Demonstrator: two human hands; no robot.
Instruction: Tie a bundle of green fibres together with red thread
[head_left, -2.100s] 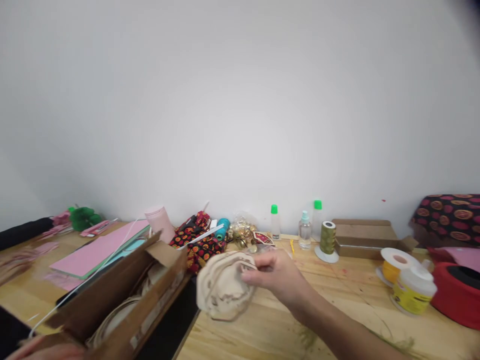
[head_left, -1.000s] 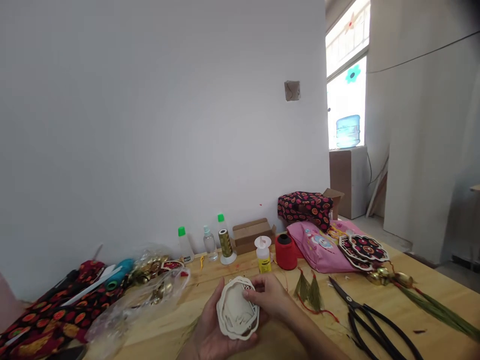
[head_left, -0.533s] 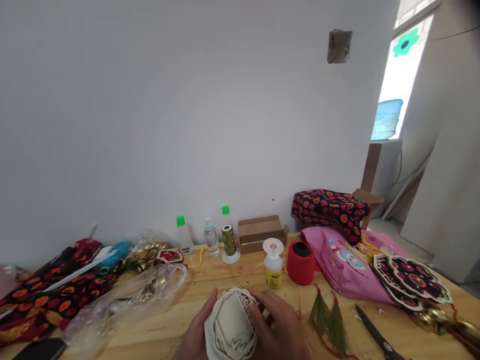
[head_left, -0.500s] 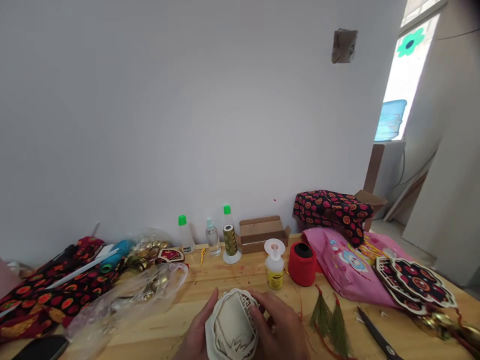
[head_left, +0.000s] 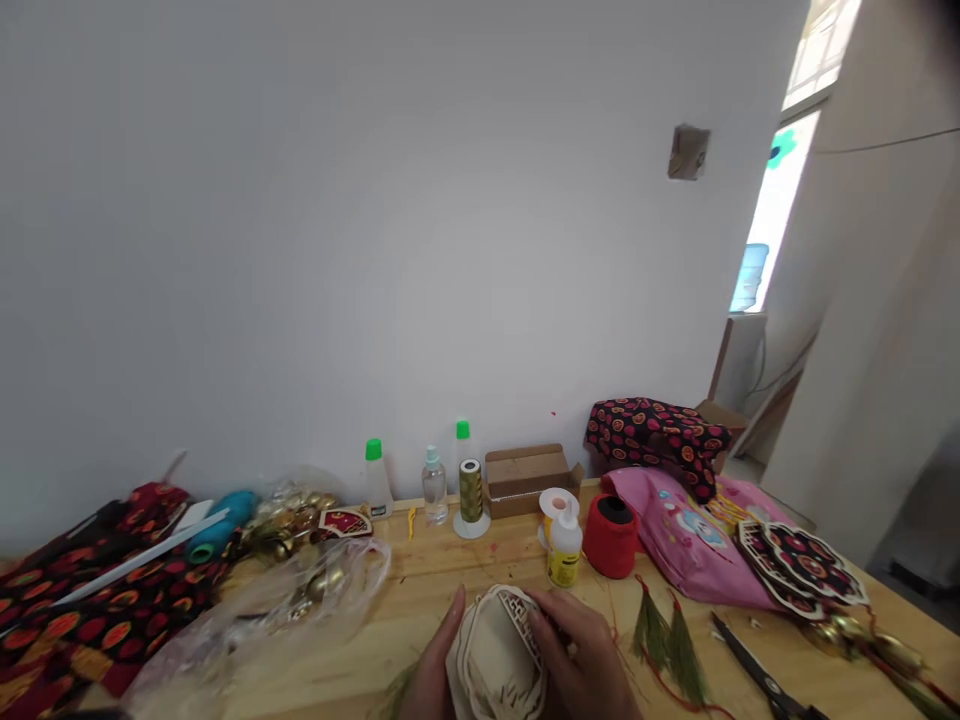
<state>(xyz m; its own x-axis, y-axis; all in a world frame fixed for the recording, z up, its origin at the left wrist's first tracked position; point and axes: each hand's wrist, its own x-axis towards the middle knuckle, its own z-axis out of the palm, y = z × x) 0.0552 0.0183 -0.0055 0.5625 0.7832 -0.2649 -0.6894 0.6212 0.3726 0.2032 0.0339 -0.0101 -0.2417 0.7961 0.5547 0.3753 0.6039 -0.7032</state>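
Near the front edge of the table, a pale wooden cut-out frame [head_left: 491, 640] with lattice and leaf patterns is held between both hands. It looks like layered pieces, but how many I cannot tell. My left hand [head_left: 435, 665] wraps its left side, the thumb along the edge. My right hand [head_left: 581, 650] grips the upper right rim by the lattice, fingers curled over it. Just beyond the right hand stands a yellow-labelled glue bottle [head_left: 564, 555]. Green tassels [head_left: 667, 640] lie to its right.
Black-handled scissors [head_left: 757, 670], a red thread cone [head_left: 611, 540] and a pink bag [head_left: 675, 540] with finished-looking ornaments [head_left: 814, 565] are on the right. Along the wall stand bottles [head_left: 435, 490], a thread spool [head_left: 471, 492] and a cardboard box [head_left: 529, 480]. Plastic bags [head_left: 300, 620] and patterned cloth [head_left: 112, 600] cover the left.
The view has shifted, so most table items appear slightly lower. Both hands and the wooden frame sit a little further right in the picture, with the grip much the same.
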